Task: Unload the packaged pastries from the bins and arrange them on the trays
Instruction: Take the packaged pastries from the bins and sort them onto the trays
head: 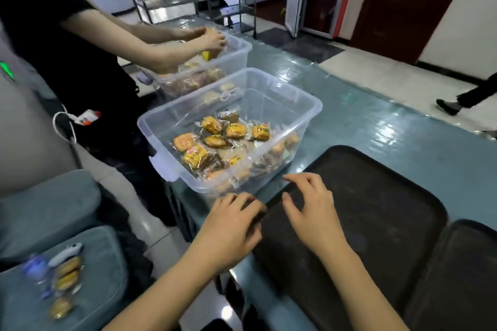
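— Glossy teal table [376, 126] fills most of my view, with tiled floor and a dark red door beyond it. What's on it, biggest first?

— Two dark trays: the near tray [376, 209] and a second tray [462, 277] at the right edge. Both look bare to me. Then two clear bins. The near bin [282, 105] still has a loose layer of packaged pastries [215, 142] on its bottom; the far bin [236, 48] also holds some, and another person's hands [212, 40] are reaching into it.

— So how far along are we?

— Barely started, I'd say: nothing is on either tray, and both bins are still to be unloaded.

— And my hands?

— My left hand [228, 228] curls its fingers over the near tray's left corner, gripping the rim. My right hand [312, 209] lies on the tray just beside it, fingers spread and slightly bent, holding nothing. Neither has a pastry.
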A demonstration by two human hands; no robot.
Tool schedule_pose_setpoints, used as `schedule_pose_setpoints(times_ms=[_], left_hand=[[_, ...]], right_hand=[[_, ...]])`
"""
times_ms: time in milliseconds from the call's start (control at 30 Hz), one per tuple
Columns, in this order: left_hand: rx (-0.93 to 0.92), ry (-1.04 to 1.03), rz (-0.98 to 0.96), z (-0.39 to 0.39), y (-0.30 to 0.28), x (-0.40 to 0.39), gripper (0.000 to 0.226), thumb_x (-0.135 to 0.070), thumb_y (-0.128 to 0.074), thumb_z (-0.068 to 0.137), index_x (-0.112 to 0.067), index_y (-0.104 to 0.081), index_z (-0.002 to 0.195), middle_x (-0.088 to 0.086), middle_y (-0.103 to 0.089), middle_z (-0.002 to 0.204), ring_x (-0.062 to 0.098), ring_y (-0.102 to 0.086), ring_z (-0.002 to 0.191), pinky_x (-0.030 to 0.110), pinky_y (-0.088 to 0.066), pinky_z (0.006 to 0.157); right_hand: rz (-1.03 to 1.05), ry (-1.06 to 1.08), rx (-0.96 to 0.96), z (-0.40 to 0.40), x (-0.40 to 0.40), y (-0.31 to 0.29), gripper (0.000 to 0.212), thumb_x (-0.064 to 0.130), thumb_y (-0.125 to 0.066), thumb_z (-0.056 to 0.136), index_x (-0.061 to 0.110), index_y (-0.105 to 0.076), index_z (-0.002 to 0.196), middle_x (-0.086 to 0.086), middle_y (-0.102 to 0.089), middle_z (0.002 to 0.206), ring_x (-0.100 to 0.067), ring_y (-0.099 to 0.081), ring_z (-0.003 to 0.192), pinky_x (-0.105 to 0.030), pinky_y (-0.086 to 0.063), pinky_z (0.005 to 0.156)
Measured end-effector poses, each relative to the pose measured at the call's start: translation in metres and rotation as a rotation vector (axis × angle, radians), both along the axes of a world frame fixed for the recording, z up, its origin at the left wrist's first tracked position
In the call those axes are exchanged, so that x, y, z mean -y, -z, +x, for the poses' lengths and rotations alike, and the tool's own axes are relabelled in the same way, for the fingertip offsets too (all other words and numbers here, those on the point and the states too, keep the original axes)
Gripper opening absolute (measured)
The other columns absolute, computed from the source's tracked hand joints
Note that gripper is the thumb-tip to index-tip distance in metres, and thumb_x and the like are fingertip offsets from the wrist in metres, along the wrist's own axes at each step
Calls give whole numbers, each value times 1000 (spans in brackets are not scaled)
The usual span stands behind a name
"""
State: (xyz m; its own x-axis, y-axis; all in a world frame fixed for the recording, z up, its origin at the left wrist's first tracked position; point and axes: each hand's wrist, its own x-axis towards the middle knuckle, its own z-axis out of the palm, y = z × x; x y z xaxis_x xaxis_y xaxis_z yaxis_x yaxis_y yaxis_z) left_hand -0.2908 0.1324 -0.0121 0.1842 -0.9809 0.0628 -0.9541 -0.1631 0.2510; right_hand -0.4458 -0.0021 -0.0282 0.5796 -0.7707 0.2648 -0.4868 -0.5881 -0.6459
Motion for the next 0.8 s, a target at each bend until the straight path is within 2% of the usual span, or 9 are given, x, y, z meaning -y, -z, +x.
schedule_pose_setpoints(times_ms=[100, 200, 367, 433, 500, 633, 667, 733, 800], left_hand=[[-31, -13, -5, 37, -14, 0, 42, -44, -37, 89, -31, -55, 125, -8, -51, 124, 18, -45, 116, 37, -43, 98], [-157, 28, -29, 71, -30, 12, 31, -35, -49, 95, -30, -55, 125, -10, -48, 124, 12, -46, 113, 33, -45, 95], [-186, 92, -4, 145, -41, 52, 36, -39, -43, 92, -27, -58, 123, -7, -53, 121, 17, -51, 111, 39, -46, 93], [-96, 91, 115, 186, -34, 73, 35, -38, -50, 95, -28, -55, 128, -4, -53, 126, 20, -50, 116, 39, -44, 99], [-2, 82, 222, 225, -22, 91, 41, -40, -54, 96, -29, -51, 136, -2, -51, 132, 23, -49, 119, 40, -43, 102], [114, 97, 450, 274, 0, 127, 57, -51, -57, 95, -37, -38, 146, 9, -36, 147, 36, -40, 133, 49, -41, 108], [164, 119, 533, 281, 4, 137, 64, -54, -58, 94, -39, -33, 150, 12, -26, 155, 41, -31, 140, 54, -36, 111], [216, 170, 684, 289, 10, 154, 77, -61, -61, 90, -43, -24, 155, 13, -7, 165, 46, -15, 148, 61, -30, 114], [200, 198, 768, 292, 15, 166, 84, -66, -64, 84, -47, -22, 155, 12, -8, 166, 46, -16, 148, 63, -31, 114]], right_hand=[[-25, -41, -8, 36, 11, -12, 37, 26, -67, 91, 29, -61, 128, 10, -51, 124, -14, -54, 116, -38, -40, 99], [-43, -67, -22, 73, 28, -25, 35, 26, -66, 92, 29, -63, 127, 9, -52, 124, -14, -53, 116, -37, -39, 100], [-56, -22, -78, 141, 60, -31, 32, 29, -65, 92, 26, -66, 124, 3, -56, 116, -21, -55, 113, -43, -40, 103], [-25, -31, -245, 170, 72, -31, 35, 37, -63, 92, 30, -64, 127, 0, -58, 122, -25, -55, 117, -48, -39, 105], [16, -58, -522, 198, 80, -35, 48, 51, -64, 89, 34, -57, 133, -4, -54, 135, -29, -52, 126, -49, -39, 108], [285, -117, -1044, 242, 76, -38, 109, 72, -73, 72, 36, -18, 159, -11, -33, 158, -37, -39, 141, -53, -34, 113], [355, -121, -1114, 252, 73, -33, 120, 75, -75, 68, 34, -11, 160, -11, -27, 161, -39, -38, 142, -55, -36, 114], [454, -115, -1211, 270, 68, -20, 127, 76, -77, 63, 29, -9, 161, -13, -18, 165, -43, -36, 142, -62, -37, 112], [500, -122, -1264, 281, 62, -10, 126, 74, -78, 64, 24, -13, 160, -16, -21, 164, -45, -39, 140, -65, -39, 109]])
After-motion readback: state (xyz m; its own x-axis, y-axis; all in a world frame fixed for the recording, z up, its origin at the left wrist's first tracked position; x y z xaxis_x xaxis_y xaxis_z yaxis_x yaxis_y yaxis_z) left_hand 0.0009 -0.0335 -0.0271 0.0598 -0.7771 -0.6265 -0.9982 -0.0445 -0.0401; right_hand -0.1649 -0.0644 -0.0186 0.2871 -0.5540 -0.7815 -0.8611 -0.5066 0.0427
